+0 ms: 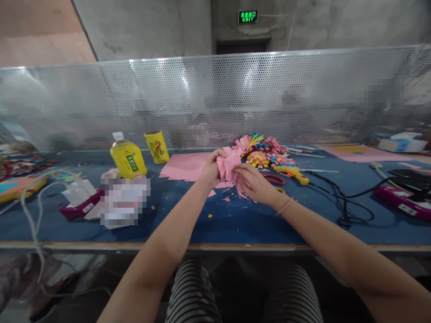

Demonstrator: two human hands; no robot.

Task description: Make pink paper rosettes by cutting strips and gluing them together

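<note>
Your left hand (pixel 209 169) and right hand (pixel 253 183) pinch the fringed pink paper flower (pixel 227 162); pulling hard may tear its strips.

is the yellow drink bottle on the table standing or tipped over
Upright: the yellow plastic drink bottle stands on its base on the blue table, with its white cap on top.

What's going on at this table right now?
A person at a blue table holds a pink fringed paper piece: left hand gripping its top, right hand pinching its lower edge. Behind it lie pink paper sheets and a pile of colourful paper flowers. Red scissors and a yellow tool lie to the right, a yellow bottle to the left.
</note>
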